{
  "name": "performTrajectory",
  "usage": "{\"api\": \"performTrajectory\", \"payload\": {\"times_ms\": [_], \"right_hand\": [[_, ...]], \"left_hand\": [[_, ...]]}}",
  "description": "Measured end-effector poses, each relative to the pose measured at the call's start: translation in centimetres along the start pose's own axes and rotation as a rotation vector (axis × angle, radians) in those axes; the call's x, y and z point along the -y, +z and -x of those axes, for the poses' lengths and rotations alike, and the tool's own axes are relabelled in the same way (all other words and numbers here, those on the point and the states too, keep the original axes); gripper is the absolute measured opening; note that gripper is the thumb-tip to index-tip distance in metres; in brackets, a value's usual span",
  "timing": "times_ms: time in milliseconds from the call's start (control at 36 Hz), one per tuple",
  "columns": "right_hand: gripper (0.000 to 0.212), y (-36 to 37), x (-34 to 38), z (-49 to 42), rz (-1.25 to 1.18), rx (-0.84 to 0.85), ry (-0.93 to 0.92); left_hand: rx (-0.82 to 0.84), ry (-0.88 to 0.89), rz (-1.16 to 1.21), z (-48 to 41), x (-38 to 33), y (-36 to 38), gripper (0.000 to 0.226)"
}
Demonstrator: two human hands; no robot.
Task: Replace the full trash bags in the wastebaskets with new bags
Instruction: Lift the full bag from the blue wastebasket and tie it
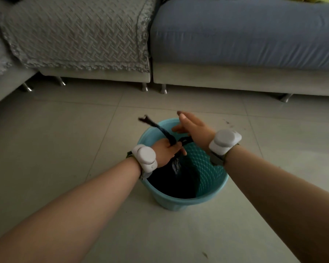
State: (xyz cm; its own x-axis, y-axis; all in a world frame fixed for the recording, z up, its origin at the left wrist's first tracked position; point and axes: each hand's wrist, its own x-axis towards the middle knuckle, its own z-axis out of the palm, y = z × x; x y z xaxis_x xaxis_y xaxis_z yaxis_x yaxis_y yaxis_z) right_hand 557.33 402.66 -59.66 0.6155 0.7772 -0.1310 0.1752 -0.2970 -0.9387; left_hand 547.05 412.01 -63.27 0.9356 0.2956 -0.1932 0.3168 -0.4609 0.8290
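Left fingers (pixel 177 147) curled tight round the gathered neck of the black bag (pixel 179 179). The twisted tail (pixel 156 126) sticks up and away past my knuckles, toward the far left of the rim. Left hand (pixel 166 149) sits over the bin's mouth. Right fingers (pixel 181 116) straight and released, holding nothing. The right hand (pixel 191 125) hovers above the far rim, apart from the tail. The bag's body lies inside the teal bin (pixel 213 186), down against the left wall, leaving the embossed inner wall bare on the right (bag edge looks to be off the rim, as far as I can see). Bin stands on pale floor tiles (pixel 65 149). White bands on both wrists, left (pixel 144 158) and right (pixel 224 142). Beyond is the sofa (pixel 217 76), with a grey cover (pixel 74 35) on its left part, a blue cushion (pixel 245 35) on its right, and metal legs (pixel 145 87) below.
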Motion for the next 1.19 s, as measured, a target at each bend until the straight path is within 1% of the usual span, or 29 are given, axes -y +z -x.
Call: {"api": "performTrajectory", "payload": {"times_ms": [56,111,194,306,417,472,528,583,667,722,750,778,806,861,917,972,1083,1139,1194], "right_hand": [[0.038,-0.1,-0.3,0.0,0.137,0.000,-0.036],[0.034,-0.1,-0.4,0.1,0.339,0.007,-0.083],[0.038,-0.3,-0.7,0.1,0.552,0.006,-0.123],[0.040,-0.7,-1.0,0.0,0.636,0.004,-0.134],[0.039,-1.2,-1.1,0.1,0.669,-0.015,-0.150],[0.039,-1.7,-1.4,-0.1,0.661,-0.033,-0.152],[0.041,-2.4,-1.8,-0.3,0.654,-0.060,-0.138],[0.042,-2.8,-1.9,-0.4,0.698,-0.072,-0.100],[0.035,-3.0,-2.3,-0.4,0.917,0.004,-0.006],[0.020,-2.8,-2.7,-0.3,1.003,0.002,-0.008],[0.014,-2.6,-2.8,-0.1,0.988,-0.036,-0.071],[0.018,-2.2,-2.7,0.0,0.928,-0.072,-0.149],[0.023,-1.9,-2.7,0.2,0.808,-0.088,-0.209],[0.025,-1.1,-2.4,0.5,0.513,-0.061,-0.261],[0.025,-0.4,-2.4,0.6,0.369,0.010,-0.254],[0.024,0.3,-2.7,0.5,0.341,0.029,-0.242],[0.024,1.0,-3.1,0.4,0.293,-0.070,-0.214],[0.021,1.2,-3.0,0.4,0.293,-0.099,-0.210],[0.016,1.5,-2.8,0.4,0.282,-0.126,-0.198]], "left_hand": [[0.008,0.006,0.004,0.0,-0.1,-0.2,0.040],[0.008,0.008,0.007,0.0,-0.2,-0.4,0.040],[0.012,-0.003,-0.010,0.0,-0.3,-0.8,0.040],[0.017,-0.011,-0.031,-0.2,0.0,-1.0,0.041],[0.022,-0.016,-0.054,-0.3,0.3,-1.3,0.035],[-0.013,-0.032,-0.054,-0.3,0.5,-1.5,0.035],[-0.046,-0.064,-0.003,-0.2,0.6,-1.7,0.034],[-0.079,-0.087,0.039,-0.2,0.7,-1.7,0.033],[-0.119,-0.070,0.064,-0.1,0.4,-1.7,0.034],[-0.114,-0.041,0.063,0.1,-0.4,-1.5,0.037],[-0.116,-0.025,0.026,0.1,-0.7,-1.5,0.039],[-0.126,-0.006,-0.018,0.1,-0.9,-1.6,0.040],[-0.142,0.008,-0.057,0.0,-1.0,-1.6,0.040],[-0.172,0.008,-0.096,0.0,-1.0,-1.7,0.040],[-0.203,-0.002,-0.157,-0.1,-0.7,-1.7,0.038],[-0.246,-0.002,-0.183,-0.1,-0.4,-1.6,0.034],[-0.306,0.008,-0.165,0.5,-0.4,-1.3,0.026],[-0.305,0.018,-0.145,0.6,-0.3,-1.3,0.021],[-0.326,0.004,-0.099,0.6,-0.2,-1.3,0.022]]}}
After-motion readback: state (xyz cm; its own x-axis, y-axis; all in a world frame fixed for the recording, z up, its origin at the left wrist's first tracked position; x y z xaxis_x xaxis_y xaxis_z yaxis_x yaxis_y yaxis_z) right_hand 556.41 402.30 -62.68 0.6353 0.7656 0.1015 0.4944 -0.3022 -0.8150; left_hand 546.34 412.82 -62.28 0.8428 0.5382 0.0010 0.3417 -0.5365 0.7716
